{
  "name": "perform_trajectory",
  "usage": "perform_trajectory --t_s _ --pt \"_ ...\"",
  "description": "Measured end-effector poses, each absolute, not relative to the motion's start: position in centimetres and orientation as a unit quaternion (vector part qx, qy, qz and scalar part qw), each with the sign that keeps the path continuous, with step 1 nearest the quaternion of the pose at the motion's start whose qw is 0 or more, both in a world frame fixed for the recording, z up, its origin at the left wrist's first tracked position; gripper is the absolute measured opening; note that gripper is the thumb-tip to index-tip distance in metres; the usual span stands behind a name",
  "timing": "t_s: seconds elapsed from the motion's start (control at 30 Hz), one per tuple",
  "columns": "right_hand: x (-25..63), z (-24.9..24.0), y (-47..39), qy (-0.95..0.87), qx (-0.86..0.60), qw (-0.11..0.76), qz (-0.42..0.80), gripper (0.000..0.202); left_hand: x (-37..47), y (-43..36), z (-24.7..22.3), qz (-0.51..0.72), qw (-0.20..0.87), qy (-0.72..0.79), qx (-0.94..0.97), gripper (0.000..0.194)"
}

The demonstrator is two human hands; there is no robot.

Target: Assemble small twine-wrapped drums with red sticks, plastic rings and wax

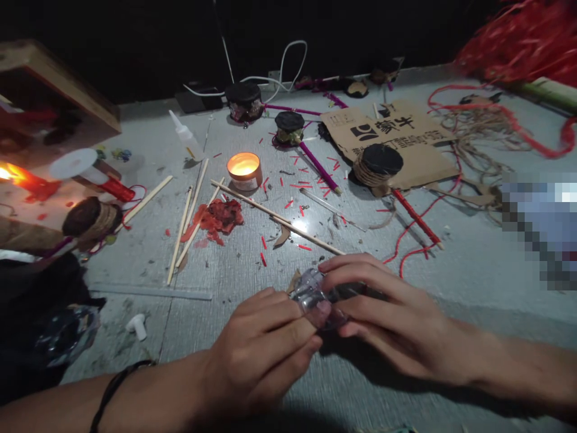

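Observation:
Between my hands, low over the table, is a clear plastic piece (311, 290), perhaps a cut bottle part; its exact kind cannot be made out. My left hand (265, 343) has its fingers curled and closed on its left side. From the right, my right hand (396, 313) grips the same piece with thumb and fingers. A long wooden stick (288, 224) lies just beyond my hands. Past it stands a lit candle in a tin (244, 171), with crumbled red wax (220, 220) in front of it.
Small black-topped drums on wrapped handles lie about, one cord-bound drum (381, 165) near flattened cardboard (419, 135). Further left are a glue bottle (187, 137), a white spool (79, 163) and an open flame (18, 177). Red yarn (408, 234) trails at right.

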State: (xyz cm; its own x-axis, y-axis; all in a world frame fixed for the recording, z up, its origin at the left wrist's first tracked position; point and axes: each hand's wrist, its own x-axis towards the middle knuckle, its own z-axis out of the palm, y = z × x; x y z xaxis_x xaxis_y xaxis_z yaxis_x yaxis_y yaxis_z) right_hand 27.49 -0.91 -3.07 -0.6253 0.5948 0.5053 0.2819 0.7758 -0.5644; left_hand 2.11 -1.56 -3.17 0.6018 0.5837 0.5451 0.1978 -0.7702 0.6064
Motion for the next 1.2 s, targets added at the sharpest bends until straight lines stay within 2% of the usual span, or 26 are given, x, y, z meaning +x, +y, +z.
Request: perform_trajectory --t_s 0.1,0.43,0.67,0.97,1.1,1.2 --pt "27.9 -2.5 -0.9 -0.865 -0.257 0.371 0.219 0.016 2.1 -1.5 -3.1 0.398 0.264 0.228 0.848 0.017" --pt "28.0 -2.7 -0.6 -0.833 -0.303 0.396 0.238 0.009 1.8 -1.7 -3.3 0.404 0.275 0.216 0.845 0.032" --pt "27.6 -2.8 -0.8 -0.827 -0.293 0.391 0.279 0.011 2.0 -1.8 -2.6 0.41 0.317 0.263 0.814 0.013" --pt "27.4 -3.1 -0.7 -0.828 -0.295 0.377 0.293 0.01 2.0 -1.8 -2.8 0.405 0.32 0.266 0.814 0.003" --pt "27.3 -3.2 -0.9 -0.838 -0.272 0.382 0.278 0.011 2.1 -1.7 -2.5 0.394 0.299 0.276 0.824 0.023" --pt "27.1 -3.2 -1.1 -0.854 -0.262 0.364 0.262 0.012 2.1 -1.7 -2.3 0.4 0.287 0.285 0.822 0.026"
